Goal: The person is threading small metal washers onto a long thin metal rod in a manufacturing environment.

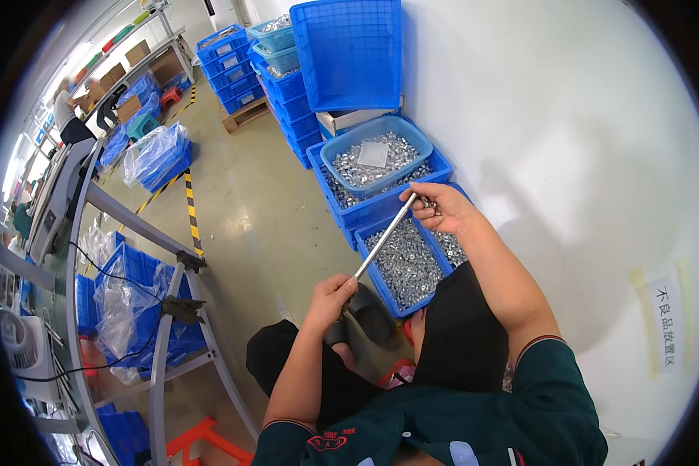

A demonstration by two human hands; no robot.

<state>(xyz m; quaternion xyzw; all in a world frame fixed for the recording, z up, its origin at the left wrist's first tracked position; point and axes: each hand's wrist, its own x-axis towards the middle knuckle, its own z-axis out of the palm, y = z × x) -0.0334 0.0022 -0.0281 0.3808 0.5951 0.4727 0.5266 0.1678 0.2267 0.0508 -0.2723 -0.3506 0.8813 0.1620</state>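
A slim silver metal rod (pixel 386 238) runs slantwise between my two hands. My left hand (pixel 332 297) is closed around its lower end. At the upper end, my right hand (pixel 443 206) pinches the tip between thumb and finger, and its curled fingers hold several small shiny metal pieces, too small to name surely. Below the rod sits a blue bin (pixel 370 273) filled with small silver metal parts (pixel 405 260). Just beyond my right hand, a light blue basin (pixel 422 140) of similar parts, with a pale square card (pixel 373 154) on top, rests in a larger blue crate (pixel 328 185).
Stacked blue crates (pixel 289 105) and an upright blue tray (pixel 348 58) stand against the white wall (pixel 520 70). On the left is a grey-framed workbench (pixel 159 373) with plastic-covered crates (pixel 144 272). Distant people (pixel 68 116) are at the far left.
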